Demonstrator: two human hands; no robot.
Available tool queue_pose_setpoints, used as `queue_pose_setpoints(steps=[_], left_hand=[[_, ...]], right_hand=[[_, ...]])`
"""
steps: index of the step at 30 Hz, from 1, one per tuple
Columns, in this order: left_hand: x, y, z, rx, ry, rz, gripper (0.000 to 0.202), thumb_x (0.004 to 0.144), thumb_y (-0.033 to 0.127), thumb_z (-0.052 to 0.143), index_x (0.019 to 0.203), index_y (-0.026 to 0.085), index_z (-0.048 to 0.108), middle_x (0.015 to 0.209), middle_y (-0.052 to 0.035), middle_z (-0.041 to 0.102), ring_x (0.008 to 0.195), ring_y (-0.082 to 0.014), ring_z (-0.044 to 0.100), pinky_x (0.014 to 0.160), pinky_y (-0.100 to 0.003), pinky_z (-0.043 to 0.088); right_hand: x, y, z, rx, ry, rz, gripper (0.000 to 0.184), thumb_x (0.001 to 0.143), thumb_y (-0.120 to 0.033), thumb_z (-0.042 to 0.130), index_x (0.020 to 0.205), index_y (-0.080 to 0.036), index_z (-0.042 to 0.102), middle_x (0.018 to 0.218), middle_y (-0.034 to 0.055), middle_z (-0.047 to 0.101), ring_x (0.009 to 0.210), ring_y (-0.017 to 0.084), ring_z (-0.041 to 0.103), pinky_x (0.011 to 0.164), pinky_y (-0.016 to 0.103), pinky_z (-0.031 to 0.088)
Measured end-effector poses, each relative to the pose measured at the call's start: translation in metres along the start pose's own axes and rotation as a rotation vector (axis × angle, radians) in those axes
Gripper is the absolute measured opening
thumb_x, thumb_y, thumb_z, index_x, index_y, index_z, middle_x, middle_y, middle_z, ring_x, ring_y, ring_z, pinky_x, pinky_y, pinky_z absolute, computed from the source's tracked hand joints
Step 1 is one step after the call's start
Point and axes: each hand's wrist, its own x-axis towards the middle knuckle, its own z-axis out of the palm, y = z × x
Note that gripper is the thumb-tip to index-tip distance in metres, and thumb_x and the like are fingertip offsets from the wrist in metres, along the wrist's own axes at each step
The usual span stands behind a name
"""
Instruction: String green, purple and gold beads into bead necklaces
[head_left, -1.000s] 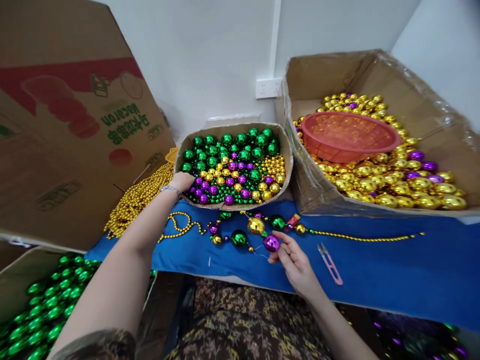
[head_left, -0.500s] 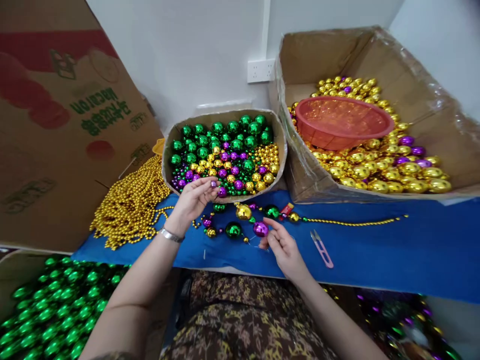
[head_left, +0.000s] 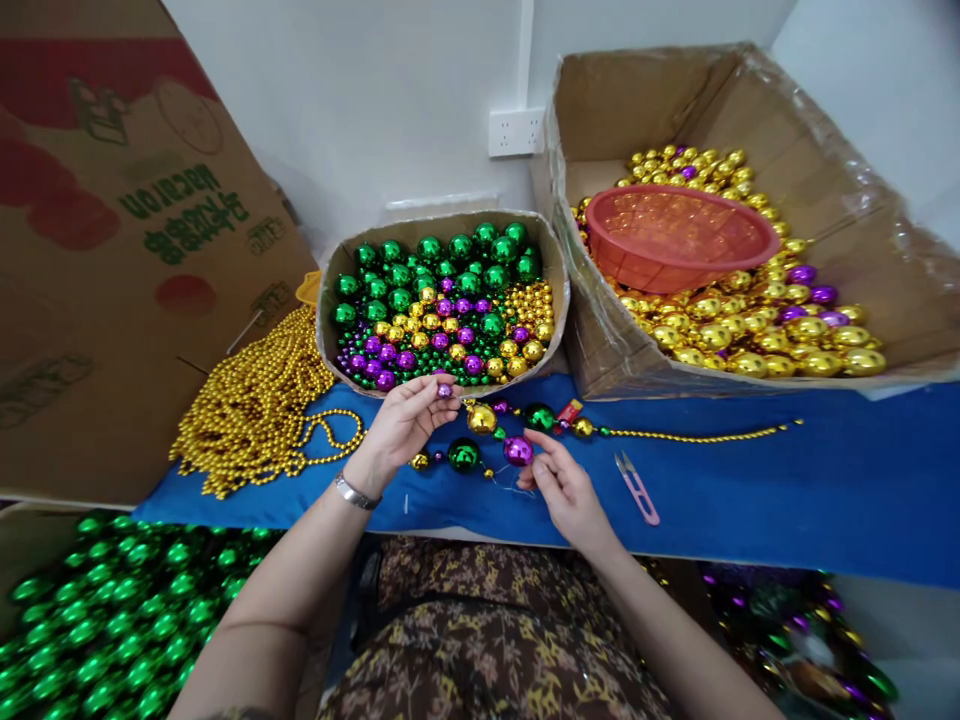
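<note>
In the head view, my left hand (head_left: 411,420) pinches a small purple bead (head_left: 445,391) in front of the bead box's near edge. My right hand (head_left: 564,490) is closed around a thin clear thread (head_left: 511,489), its fingertips beside a large purple ball (head_left: 518,451). That ball belongs to a string of mixed beads on the table, with a gold ball (head_left: 481,419), a dark green ball (head_left: 463,455) and another green ball (head_left: 538,416). A twisted gold chain (head_left: 697,436) runs off to the right from it. Part of the string is hidden behind my left hand.
Behind my hands stands a lined box (head_left: 559,330) of green, purple and gold beads. Pink thread snips (head_left: 637,490) lie on the blue cloth (head_left: 750,500). Gold bead strands (head_left: 247,420) are heaped left. A large carton (head_left: 600,365) at right holds gold beads and a red basket (head_left: 675,240).
My left hand has drawn back from the box edge, down and to the right, with the purple bead. My right hand stays almost in place; the view has shifted slightly.
</note>
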Motion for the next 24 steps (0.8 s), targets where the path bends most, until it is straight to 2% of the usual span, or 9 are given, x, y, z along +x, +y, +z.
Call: queue_pose_setpoints(steps=[5, 11, 15, 20, 22, 24], left_hand=[[-0.001, 0.000, 0.001, 0.020, -0.028, 0.003, 0.029, 0.074, 0.028, 0.077, 0.098, 0.011, 0.072, 0.091, -0.0097, 0.074, 0.073, -0.0137, 0.070, 0.068, -0.023, 0.059], [-0.004, 0.000, 0.001, 0.124, -0.036, 0.040, 0.029, 0.075, 0.032, 0.076, 0.095, 0.011, 0.071, 0.090, -0.0099, 0.074, 0.072, -0.0137, 0.070, 0.068, -0.023, 0.058], [-0.004, -0.011, 0.003, 0.292, -0.018, 0.149, 0.029, 0.079, 0.035, 0.073, 0.099, 0.014, 0.068, 0.085, -0.0064, 0.073, 0.071, -0.0128, 0.068, 0.068, -0.024, 0.057], [-0.003, -0.045, 0.006, 0.534, 0.042, 0.275, 0.024, 0.078, 0.038, 0.072, 0.084, 0.015, 0.067, 0.080, -0.0053, 0.073, 0.068, -0.0138, 0.066, 0.064, -0.025, 0.054], [-0.003, -0.055, 0.008, 0.651, 0.059, 0.344, 0.022, 0.079, 0.037, 0.070, 0.080, 0.015, 0.068, 0.085, -0.0071, 0.074, 0.074, -0.0160, 0.067, 0.066, -0.027, 0.054], [-0.004, -0.057, 0.013, 0.754, 0.053, 0.435, 0.019, 0.082, 0.035, 0.067, 0.079, 0.016, 0.067, 0.090, -0.0080, 0.074, 0.080, -0.0172, 0.068, 0.069, -0.027, 0.053]], right_hand=[[0.000, 0.001, -0.002, -0.033, -0.003, -0.017, 0.040, 0.095, -0.036, 0.045, 0.132, -0.021, 0.048, 0.077, -0.0001, 0.064, 0.071, 0.013, 0.066, 0.072, 0.026, 0.057], [-0.002, -0.002, -0.008, -0.182, 0.005, -0.035, 0.039, 0.096, -0.034, 0.042, 0.132, -0.021, 0.049, 0.079, 0.0002, 0.067, 0.074, 0.013, 0.068, 0.073, 0.024, 0.055], [-0.002, 0.000, -0.006, -0.251, 0.013, -0.043, 0.039, 0.097, -0.034, 0.039, 0.134, -0.022, 0.048, 0.081, 0.0011, 0.069, 0.075, 0.014, 0.070, 0.073, 0.025, 0.056], [-0.002, 0.021, -0.006, -0.573, 0.018, -0.056, 0.044, 0.096, -0.021, 0.032, 0.138, -0.018, 0.044, 0.093, 0.0064, 0.072, 0.080, 0.017, 0.071, 0.081, 0.030, 0.055], [-0.002, 0.028, -0.011, -0.774, -0.004, -0.050, 0.049, 0.091, -0.013, 0.035, 0.139, -0.017, 0.045, 0.105, 0.0098, 0.071, 0.082, 0.019, 0.070, 0.080, 0.032, 0.056], [-0.002, 0.028, -0.017, -0.959, -0.009, -0.045, 0.052, 0.087, -0.011, 0.039, 0.137, -0.019, 0.048, 0.116, 0.0118, 0.067, 0.082, 0.021, 0.070, 0.074, 0.033, 0.057]])
